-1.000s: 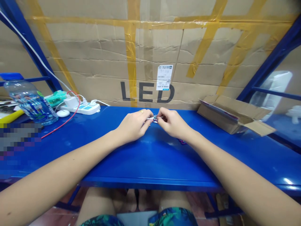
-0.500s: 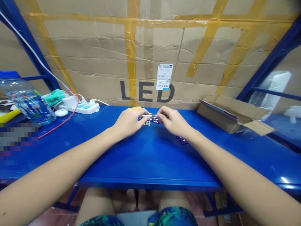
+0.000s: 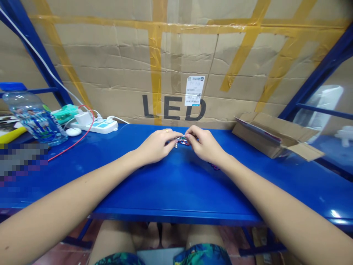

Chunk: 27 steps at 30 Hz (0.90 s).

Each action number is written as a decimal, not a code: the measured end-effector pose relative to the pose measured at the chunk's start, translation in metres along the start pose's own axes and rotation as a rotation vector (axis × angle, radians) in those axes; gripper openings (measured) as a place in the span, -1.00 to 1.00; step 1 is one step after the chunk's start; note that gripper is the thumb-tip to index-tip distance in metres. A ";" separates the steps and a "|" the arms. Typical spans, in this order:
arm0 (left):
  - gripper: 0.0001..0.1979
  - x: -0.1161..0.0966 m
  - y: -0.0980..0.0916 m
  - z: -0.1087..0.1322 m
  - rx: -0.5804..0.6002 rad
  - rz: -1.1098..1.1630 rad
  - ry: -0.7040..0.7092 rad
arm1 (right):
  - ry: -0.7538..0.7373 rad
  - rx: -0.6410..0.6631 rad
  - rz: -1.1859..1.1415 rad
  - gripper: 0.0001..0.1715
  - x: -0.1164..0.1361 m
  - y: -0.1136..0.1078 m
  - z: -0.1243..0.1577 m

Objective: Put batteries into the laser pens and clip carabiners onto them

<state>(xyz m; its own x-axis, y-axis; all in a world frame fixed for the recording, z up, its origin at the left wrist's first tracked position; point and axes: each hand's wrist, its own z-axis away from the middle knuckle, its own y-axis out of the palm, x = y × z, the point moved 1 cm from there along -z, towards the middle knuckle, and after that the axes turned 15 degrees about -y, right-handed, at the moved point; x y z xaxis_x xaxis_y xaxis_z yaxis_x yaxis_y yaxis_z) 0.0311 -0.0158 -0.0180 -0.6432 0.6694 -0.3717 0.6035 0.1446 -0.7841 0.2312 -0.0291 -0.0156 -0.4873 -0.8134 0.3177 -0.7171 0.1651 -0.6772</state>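
Over the far middle of the blue table [image 3: 176, 184], my left hand [image 3: 157, 146] is closed, thumb and fingers pinched around something too small to make out. Facing it, my right hand [image 3: 205, 144] is also closed in a pinch, its fingertips close to the left ones. Between and below the fingertips lie small shiny pieces [image 3: 183, 141] with red and blue parts; their kind is unclear. A few small silvery round bits [image 3: 175, 145] show under the left fingertips, the rest hidden. Beside my right wrist lies a purple-red beaded or coiled strand [image 3: 215, 167], partly covered.
An open cardboard box [image 3: 264, 134] stands at the back right. To the left are a white power strip [image 3: 103, 126], a red cable [image 3: 82, 138], a white mouse-like object [image 3: 73, 131] and a plastic bottle [image 3: 37, 117]. A large cardboard sheet [image 3: 118, 73] closes off the back.
My left hand has shifted right and slightly down, nearer my right fingers. It now covers most of the round bits and the silvery rod-like piece seen before. My right hand has barely moved.
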 end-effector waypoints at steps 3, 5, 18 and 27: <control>-0.70 0.001 -0.001 -0.001 -0.019 0.023 -0.039 | 0.030 0.006 -0.043 -0.84 0.000 -0.001 0.000; -0.76 0.001 -0.002 -0.002 -0.028 0.062 -0.090 | 0.046 0.044 -0.084 -0.87 0.001 -0.002 0.000; -0.90 0.002 -0.004 -0.001 -0.038 0.063 -0.038 | 0.129 0.083 -0.237 -0.82 0.002 0.006 0.000; -0.94 -0.005 -0.004 -0.001 -0.072 0.055 0.096 | 0.201 0.167 -0.616 -0.80 0.011 0.006 -0.002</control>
<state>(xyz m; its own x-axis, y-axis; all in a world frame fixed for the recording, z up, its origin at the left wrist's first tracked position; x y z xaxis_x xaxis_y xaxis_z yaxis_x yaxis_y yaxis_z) 0.0319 -0.0192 -0.0122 -0.5619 0.7441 -0.3613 0.6715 0.1553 -0.7245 0.2202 -0.0361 -0.0145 -0.1085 -0.6092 0.7855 -0.8151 -0.3978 -0.4211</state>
